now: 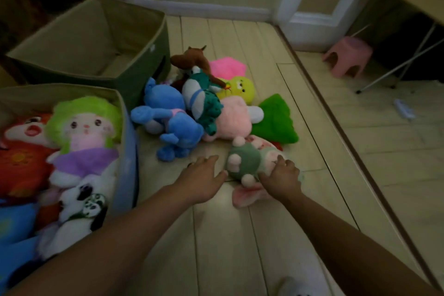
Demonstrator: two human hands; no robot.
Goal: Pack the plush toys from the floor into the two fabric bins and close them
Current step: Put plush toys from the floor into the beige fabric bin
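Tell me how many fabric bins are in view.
2. The blue bin stands nearest on the left, filled with toys. The green bin stands behind it, nothing visible inside.

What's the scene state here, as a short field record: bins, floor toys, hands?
near bin: blue fabric bin, holds plush toys including a green-haired doll
far bin: green fabric bin, no toys visible inside
lids: both bins open
floor pile: blue plush, pink plush, yellow-green plush, bright green plush, others
left hand: fingers extended, beside sage-green and pink plush toy
right hand: gripping that toy
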